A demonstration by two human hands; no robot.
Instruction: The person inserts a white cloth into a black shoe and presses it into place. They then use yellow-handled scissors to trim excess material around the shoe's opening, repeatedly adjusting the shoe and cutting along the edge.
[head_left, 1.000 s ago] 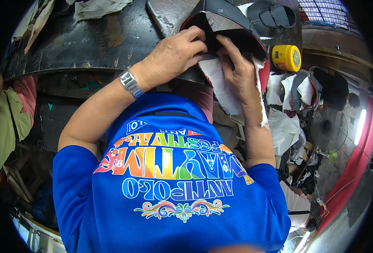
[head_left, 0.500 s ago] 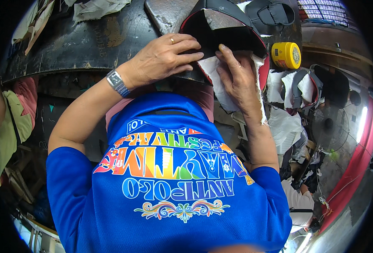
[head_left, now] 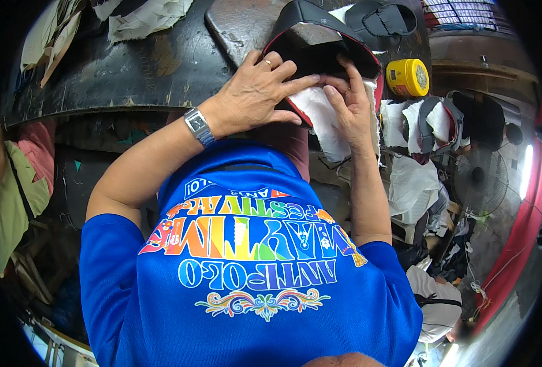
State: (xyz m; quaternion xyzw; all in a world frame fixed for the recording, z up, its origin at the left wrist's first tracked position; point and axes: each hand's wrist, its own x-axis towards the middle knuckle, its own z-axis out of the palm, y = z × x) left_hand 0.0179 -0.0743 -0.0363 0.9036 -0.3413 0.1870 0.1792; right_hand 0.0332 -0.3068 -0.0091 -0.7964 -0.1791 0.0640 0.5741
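Currently my left hand (head_left: 255,92) presses flat on the black shoe upper (head_left: 320,46) at the workbench (head_left: 160,67) edge; my right hand (head_left: 350,101) pinches its white lining (head_left: 326,119). Uneven tension could wrinkle or shift that lining.

Dark, scuffed, curved-edged worktable (head_left: 136,67) fills the far left and centre, its surface stained and worn. Pale cloth scraps (head_left: 142,15) lie at its far edge, more scraps (head_left: 47,37) at far left. Yellow round tin (head_left: 409,77) stands on the far right part of the table. A dark standing fan (head_left: 480,177) sits on the right, low down. Long red strip of cloth (head_left: 522,238) runs along the right side. Grey floor (head_left: 497,318) near right, catching bright light. Barred window (head_left: 460,12) far right, daylight behind.
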